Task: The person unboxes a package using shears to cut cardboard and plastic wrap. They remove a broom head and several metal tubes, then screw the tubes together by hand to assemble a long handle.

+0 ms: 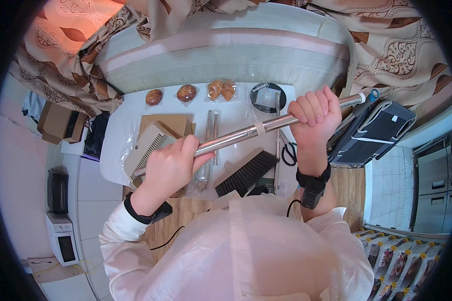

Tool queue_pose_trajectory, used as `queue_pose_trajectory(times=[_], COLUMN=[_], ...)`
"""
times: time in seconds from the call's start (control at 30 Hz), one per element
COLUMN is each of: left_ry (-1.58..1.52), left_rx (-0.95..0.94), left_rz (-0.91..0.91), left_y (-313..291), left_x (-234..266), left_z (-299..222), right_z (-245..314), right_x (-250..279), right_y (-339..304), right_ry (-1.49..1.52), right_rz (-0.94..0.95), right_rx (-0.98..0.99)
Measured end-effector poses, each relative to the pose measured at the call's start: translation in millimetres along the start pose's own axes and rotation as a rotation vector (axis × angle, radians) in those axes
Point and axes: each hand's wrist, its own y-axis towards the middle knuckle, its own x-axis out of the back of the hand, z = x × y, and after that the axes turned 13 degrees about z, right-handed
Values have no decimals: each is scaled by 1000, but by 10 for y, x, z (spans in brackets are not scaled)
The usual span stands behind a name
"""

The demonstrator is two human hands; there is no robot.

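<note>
A shiny metal pole slants above the table, its right end higher, with a white cap and a pale band round its middle. My left hand is closed round its lower part, and my right hand grips it near the capped end. Beneath my left hand lies a grey dustpan with a toothed edge; whether the pole joins it, I cannot tell. A black-bristled broom head rests at the table's near side. Black-handled scissors lie left of my right wrist.
On the white table are wrapped pastries, a round black item with white mesh, bagged metal tubes and cardboard. A folded dark padded frame stands to the right. Patterned curtains hang behind.
</note>
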Motion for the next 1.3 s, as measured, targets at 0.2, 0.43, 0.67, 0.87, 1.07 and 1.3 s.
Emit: queue_pose_trajectory(times=[0.2, 0.43, 0.67, 0.87, 1.07, 1.3], left_ry=[-11, -10, -52, 22, -79, -152], left_rx=[-15, -5, 13, 28, 35, 66], left_rz=[-29, -28, -25, -46, -31, 12], left_y=[-24, -68, -67, -29, -39, -116], left_x=[35, 69, -25, -77, -113, -68], left_z=[12, 19, 37, 8, -1, -10], right_z=[17, 30, -4, -215, -210, -35], right_x=[-78, -67, 73, 327, 239, 75], right_y=[-13, -39, -30, -161, -133, -52], right_ry=[-11, -27, 56, 71, 7, -58], right_rz=[32, 171, 50, -163, -213, -75], right_rx=[5, -17, -10, 56, 66, -18])
